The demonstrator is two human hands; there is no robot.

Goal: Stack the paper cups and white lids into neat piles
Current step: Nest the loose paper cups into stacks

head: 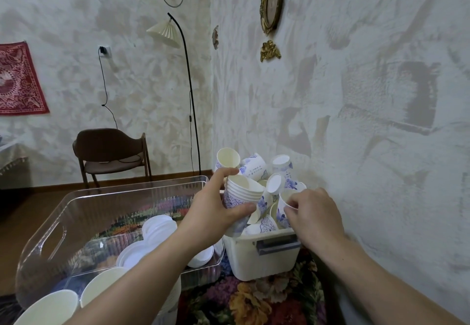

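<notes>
Task partly done, a lot left. Left hand [213, 210], frame centre, is wrapped around a nested stack of cups [241, 197], thumb across the front, fingers curled behind near the rims. Roughly five rims show, stack tilted, mouth facing up-right. It is held above the white bin [264, 253], lower centre-right.

Right hand [314, 212] reaches into the same bin; thumb and fingertips pinch the rim of a single loose cup [283, 210], other fingers half curled. Judgement: that cup goes into the held stack next.

The bin's pile of loose cups [256, 169] is a jumble: some on their sides, some mouth-up, some bottom-up, blue print outside. These are unsorted, so the cup work looks well short of finished.

The clear tub [76, 212], lower left, holds white lids [157, 225]. Some overlap in short leaning piles, others lie spread out; not neat yet. Large cream cups [53, 304] sit at the bottom-left edge.

Hard to tell:
- exact cup count in the held stack, lower part covered by the palm
- how deep the bin pile goes, walls and hands hide it
- lids behind the left forearm, hidden
- the bottom-left cups are cut off by the frame; cannot tell if they are stacks
- tub ribbing and reflections blur the floral cloth [254, 299] underneath
</notes>
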